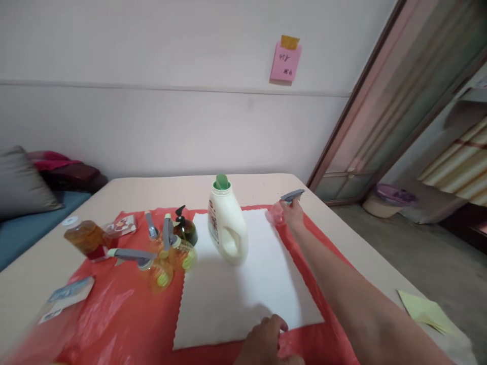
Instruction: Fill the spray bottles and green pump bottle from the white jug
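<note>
My right hand (293, 213) is stretched out to the far right corner of a white cloth (266, 284). Its fingers are wrapped round the neck of a clear spray bottle (277, 214) with a grey trigger head (292, 195). At the near edge of the cloth, my left hand (264, 339) has its fingers apart and loosely bent, with nothing visible in them. Between and beyond the hands, a large cream-white detergent jug (232, 223) stands uncapped on the cloth, a green spout (221, 181) showing in its mouth.
Several spray bottles (155, 271) and a dark pump bottle (186, 230) stand left of the cloth. Further left are an amber-filled bottle (87, 237) and flat packets (70, 294). Red plastic sheeting (125, 314) covers part of the table; yellow paper (428, 310) lies at right.
</note>
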`<control>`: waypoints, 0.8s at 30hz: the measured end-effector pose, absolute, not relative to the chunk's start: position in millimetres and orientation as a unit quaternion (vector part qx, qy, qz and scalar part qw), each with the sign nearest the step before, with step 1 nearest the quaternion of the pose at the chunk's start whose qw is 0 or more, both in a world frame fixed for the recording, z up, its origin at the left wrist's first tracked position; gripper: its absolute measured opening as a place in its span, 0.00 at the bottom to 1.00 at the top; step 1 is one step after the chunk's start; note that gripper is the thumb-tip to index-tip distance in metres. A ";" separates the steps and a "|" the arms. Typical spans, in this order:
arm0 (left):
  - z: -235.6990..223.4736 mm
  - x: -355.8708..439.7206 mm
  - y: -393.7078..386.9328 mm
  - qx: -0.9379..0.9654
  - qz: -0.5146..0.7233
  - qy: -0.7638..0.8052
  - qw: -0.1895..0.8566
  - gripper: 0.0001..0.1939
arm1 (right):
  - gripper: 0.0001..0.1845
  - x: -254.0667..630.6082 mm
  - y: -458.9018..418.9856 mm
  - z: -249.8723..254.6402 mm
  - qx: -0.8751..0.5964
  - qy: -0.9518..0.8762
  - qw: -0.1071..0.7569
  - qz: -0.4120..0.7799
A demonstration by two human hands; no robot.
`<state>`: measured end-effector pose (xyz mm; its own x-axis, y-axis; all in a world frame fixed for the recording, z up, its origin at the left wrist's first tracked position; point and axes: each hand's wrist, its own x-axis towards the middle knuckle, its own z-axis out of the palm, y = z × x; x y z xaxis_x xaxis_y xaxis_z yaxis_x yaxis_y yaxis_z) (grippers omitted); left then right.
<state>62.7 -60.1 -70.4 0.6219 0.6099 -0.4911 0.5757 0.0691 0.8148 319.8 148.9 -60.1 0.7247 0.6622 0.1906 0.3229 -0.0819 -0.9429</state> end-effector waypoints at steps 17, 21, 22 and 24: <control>-51.2 46.0 -61.9 0.657 0.228 0.427 0.579 0.20 | 0.38 241.4 16.7 -57.9 -0.697 -0.311 0.577 0.292; -39.0 32.9 -47.5 0.525 0.437 0.463 0.565 0.09 | 0.34 208.3 -14.1 -59.9 -0.657 -0.306 0.591 0.355; -37.1 26.1 -41.9 0.479 0.488 0.485 0.544 0.08 | 0.33 202.9 -17.5 -61.9 -0.653 -0.302 0.587 0.371; -37.4 7.3 -29.0 0.402 0.568 0.530 0.486 0.07 | 0.31 196.0 -21.0 -67.2 -0.659 -0.295 0.573 0.388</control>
<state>7.3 -29.0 -37.4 -0.2057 0.9769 -0.0585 -0.1254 0.0329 0.9916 196.0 -21.0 -67.2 0.5243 0.8337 -0.1733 -0.0567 -0.1689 -0.9840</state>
